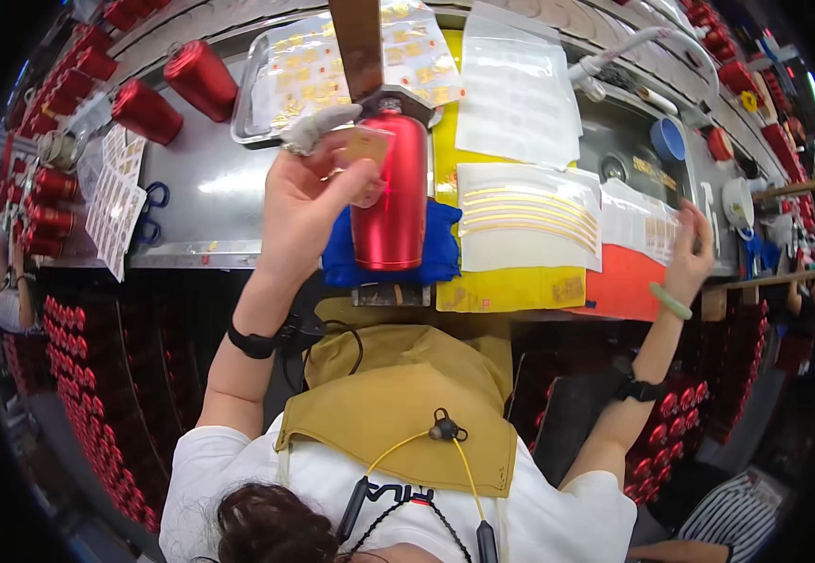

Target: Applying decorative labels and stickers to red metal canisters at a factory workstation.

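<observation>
1. Left hand [318, 178]: thumb and fingers pinched on a small gold-marked piece [368, 145], held at the red bottle [398, 202].
2. Right hand [693, 244]: fingers loosely curled; cannot tell whether it holds anything. A printed sheet [647, 225] lies just beside it.
3. Metal bench [224, 202]: a blue cloth [443, 239] under the bottle; a yellow sheet [510, 293] between the hands; scissors [150, 230] left of the left hand.
4. Beyond the right hand: sink [628, 131] and blue cup [667, 139].
5. Room: stacked red bottles [98, 413] below and left of the left hand.
</observation>
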A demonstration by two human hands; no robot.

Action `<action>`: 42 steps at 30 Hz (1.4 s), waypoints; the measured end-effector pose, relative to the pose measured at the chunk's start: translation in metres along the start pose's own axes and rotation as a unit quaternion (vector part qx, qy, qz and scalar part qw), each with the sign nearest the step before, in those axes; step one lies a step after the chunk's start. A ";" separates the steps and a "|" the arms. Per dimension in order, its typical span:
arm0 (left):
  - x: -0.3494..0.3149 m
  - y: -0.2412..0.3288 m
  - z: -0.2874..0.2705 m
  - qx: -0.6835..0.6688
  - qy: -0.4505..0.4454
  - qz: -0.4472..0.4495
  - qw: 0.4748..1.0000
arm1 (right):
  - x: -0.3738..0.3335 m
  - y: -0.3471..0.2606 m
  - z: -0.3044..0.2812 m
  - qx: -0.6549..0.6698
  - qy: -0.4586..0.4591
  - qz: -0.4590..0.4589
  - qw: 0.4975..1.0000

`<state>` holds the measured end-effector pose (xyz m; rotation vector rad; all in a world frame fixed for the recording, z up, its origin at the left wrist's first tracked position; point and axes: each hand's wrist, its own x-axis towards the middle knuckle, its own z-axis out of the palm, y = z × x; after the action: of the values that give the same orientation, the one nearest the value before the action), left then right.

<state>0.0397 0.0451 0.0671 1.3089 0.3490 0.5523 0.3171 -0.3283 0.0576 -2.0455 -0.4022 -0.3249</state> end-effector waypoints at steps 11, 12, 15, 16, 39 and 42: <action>-0.007 0.000 0.025 0.053 -0.048 0.096 0.993 | -0.064 -0.171 0.193 0.317 -0.405 0.040 0.856; -0.009 -0.008 0.019 0.143 0.002 0.155 0.978 | -0.059 -0.173 0.192 0.300 -0.369 0.006 0.880; -0.028 -0.012 0.011 0.442 -0.072 0.235 0.863 | -0.042 -0.160 0.190 0.231 -0.236 -0.131 0.935; -0.031 -0.017 0.016 0.505 -0.105 0.233 0.824 | -0.039 -0.159 0.185 0.205 -0.239 -0.128 0.940; -0.042 -0.044 -0.015 0.438 -0.040 0.186 0.878 | -0.057 -0.198 0.179 0.137 -0.410 -0.090 0.897; -0.035 -0.031 -0.014 0.298 -0.066 0.063 0.950 | -0.058 -0.175 0.203 0.128 -0.412 -0.066 0.900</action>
<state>0.0091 0.0318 0.0319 1.9537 0.3337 0.4771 0.2051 -0.0783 0.0763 -1.8088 -1.0398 0.5264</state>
